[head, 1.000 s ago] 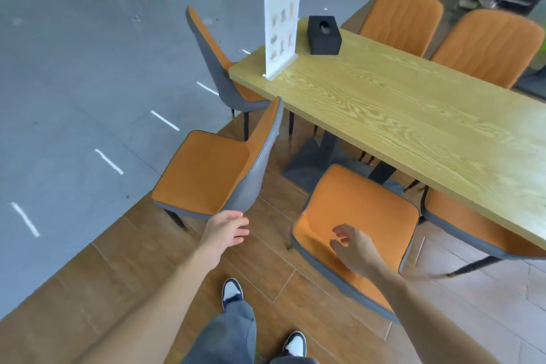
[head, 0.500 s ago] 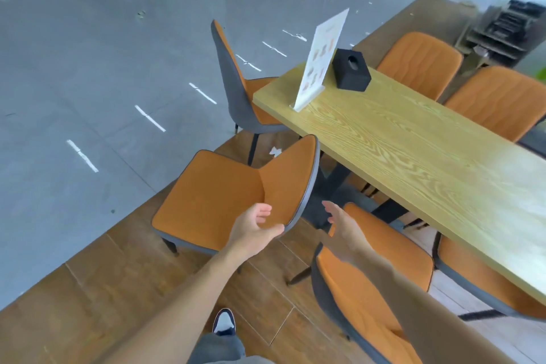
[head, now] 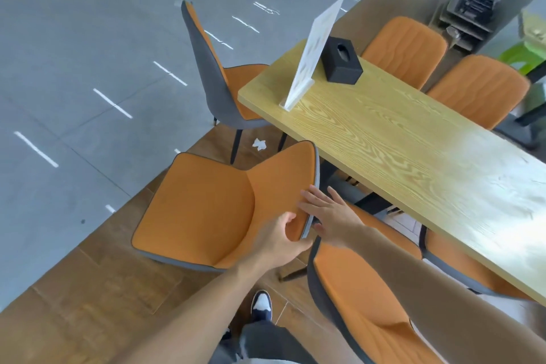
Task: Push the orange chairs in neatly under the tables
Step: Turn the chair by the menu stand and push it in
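Observation:
An orange chair (head: 201,210) with a grey back stands turned away from the wooden table (head: 399,151), its backrest toward the table's corner. My left hand (head: 280,238) grips the near side edge of that backrest, thumb on the orange front. My right hand (head: 331,216) lies with straight, spread fingers against the same edge, a little higher. A second orange chair (head: 363,304) stands right below my right arm, partly under the table. Another chair (head: 212,77) sits at the table's end.
Two orange chairs (head: 407,47) (head: 478,89) line the far side and one (head: 461,263) is tucked in at the near right. A menu stand (head: 313,53) and a black tissue box (head: 341,62) sit on the table. A paper scrap (head: 259,144) lies on the floor.
Both hands have risen from near the seats to the turned chair's backrest. My left hand has closed on its edge and my right hand has come to touch it.

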